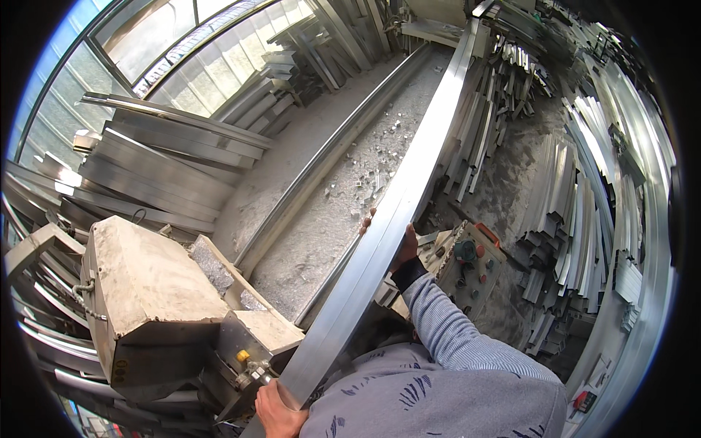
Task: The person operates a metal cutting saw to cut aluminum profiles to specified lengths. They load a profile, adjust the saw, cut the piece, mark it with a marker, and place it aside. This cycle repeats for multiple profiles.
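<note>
A long silver aluminium profile runs from beside my body to the far end of the machine bed. My right hand, in a striped sleeve with a dark cuff, holds it from below at mid-length. Fingertips show along the profile's left edge, while the palm is hidden under the metal. Close to my body, my left hand is closed around the near part of the same profile. Some of its fingers are out of sight beneath. Just beyond that hand sits a metal fitting with a yellow cap.
A dusty beige machine housing stands at the left. The bed is strewn with metal chips and offcuts. A control box with buttons stands right of the profile. Stacked profiles lie along the left and right.
</note>
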Available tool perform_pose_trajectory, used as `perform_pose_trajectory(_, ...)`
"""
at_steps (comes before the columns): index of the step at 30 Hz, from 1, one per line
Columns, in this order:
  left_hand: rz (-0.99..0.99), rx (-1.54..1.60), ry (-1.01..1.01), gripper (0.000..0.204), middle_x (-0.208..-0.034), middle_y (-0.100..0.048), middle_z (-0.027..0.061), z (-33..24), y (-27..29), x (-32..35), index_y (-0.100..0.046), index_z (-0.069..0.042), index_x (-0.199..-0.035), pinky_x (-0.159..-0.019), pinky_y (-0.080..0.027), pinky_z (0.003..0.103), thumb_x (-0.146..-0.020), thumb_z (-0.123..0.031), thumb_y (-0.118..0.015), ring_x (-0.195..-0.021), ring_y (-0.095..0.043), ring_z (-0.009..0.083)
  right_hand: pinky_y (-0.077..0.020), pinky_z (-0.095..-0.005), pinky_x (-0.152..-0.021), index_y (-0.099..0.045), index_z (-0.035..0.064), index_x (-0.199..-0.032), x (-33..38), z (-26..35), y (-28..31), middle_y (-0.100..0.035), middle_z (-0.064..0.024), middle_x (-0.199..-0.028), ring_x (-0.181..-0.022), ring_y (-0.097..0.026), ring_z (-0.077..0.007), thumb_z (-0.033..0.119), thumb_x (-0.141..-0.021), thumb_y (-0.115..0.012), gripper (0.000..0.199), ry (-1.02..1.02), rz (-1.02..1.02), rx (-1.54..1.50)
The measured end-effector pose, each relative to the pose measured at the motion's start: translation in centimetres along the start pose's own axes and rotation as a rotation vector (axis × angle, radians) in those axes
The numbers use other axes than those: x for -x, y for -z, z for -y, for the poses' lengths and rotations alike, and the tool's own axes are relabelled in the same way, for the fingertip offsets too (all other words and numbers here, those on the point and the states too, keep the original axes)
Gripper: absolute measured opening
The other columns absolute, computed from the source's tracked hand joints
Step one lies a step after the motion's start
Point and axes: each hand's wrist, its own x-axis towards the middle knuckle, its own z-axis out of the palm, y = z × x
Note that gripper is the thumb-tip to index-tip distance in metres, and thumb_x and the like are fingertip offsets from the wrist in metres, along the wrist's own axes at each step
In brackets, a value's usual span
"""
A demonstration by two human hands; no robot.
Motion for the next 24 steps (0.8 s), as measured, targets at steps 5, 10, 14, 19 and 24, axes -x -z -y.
perform_pose_trajectory(5, -0.03, 0.008, -0.044, 0.087, -0.115, -0.06, 0.0164, 0.5, -1.2, -2.7, -0.054, -0.005, -0.134, -0.097, -0.043, 0.049, -0.056, -0.022, -0.087, -0.109, -0.056, 0.0382, -0.0551, -0.0509, -0.099, -0.048, 0.0041, -0.14, -1.1, 0.7, -0.8, -0.062, -0.0195, -0.125, -0.119, -0.062, -0.0343, 0.06, -0.087, -0.073, 0.081, -0.036, -0.215, 0.156)
perform_pose_trajectory(10, -0.403, -0.305, -0.156, 0.073, -0.122, -0.06, 0.0125, 0.3, -6.3, -2.8, -0.055, -0.013, -0.137, -0.107, -0.038, 0.055, -0.069, -0.008, -0.08, -0.123, -0.054, 0.0366, -0.0611, -0.0487, -0.082, -0.057, 0.0003, -0.122, -4.3, 2.6, -1.8, -0.068, -0.0169, -0.098, -0.092, -0.072, -0.0312, 0.047, -0.084, -0.084, 0.066, -0.048, -0.651, 0.316)
perform_pose_trajectory(14, -0.549, -0.537, -0.206, 0.07, -0.136, -0.049, 0.0138, 1.5, -9.7, -1.7, -0.038, -0.017, -0.146, -0.11, -0.033, 0.061, -0.085, -0.004, -0.069, -0.132, -0.046, 0.0377, -0.0599, -0.0404, -0.08, -0.064, -0.0007, -0.122, -6.0, 3.1, -1.9, -0.069, -0.0129, -0.1, -0.089, -0.07, -0.0249, 0.034, -0.087, -0.084, 0.054, -0.072, -0.787, 0.467)
perform_pose_trajectory(19, -0.448, -0.354, -0.15, 0.078, -0.135, -0.048, 0.0177, 2.3, -9.3, -2.3, -0.037, -0.014, -0.146, -0.107, -0.035, 0.058, -0.079, -0.008, -0.077, -0.127, -0.048, 0.0396, -0.0577, -0.0425, -0.085, -0.063, -0.0062, -0.118, -4.8, 3.1, -3.2, -0.068, -0.0135, -0.106, -0.091, -0.068, -0.0256, 0.026, -0.086, -0.081, 0.049, -0.14, -0.791, 0.717)
perform_pose_trajectory(24, -0.167, 0.019, -0.186, 0.1, -0.129, -0.054, 0.0196, 3.0, -5.5, -3.1, -0.042, -0.003, -0.143, -0.108, -0.036, 0.054, -0.056, -0.022, -0.088, -0.121, -0.051, 0.0409, -0.0555, -0.04, -0.08, -0.044, -0.0018, -0.12, -2.4, 3.4, -5.0, -0.062, -0.015, -0.11, -0.094, -0.064, -0.0259, 0.022, -0.081, -0.079, 0.058, -0.026, -0.946, 0.939)
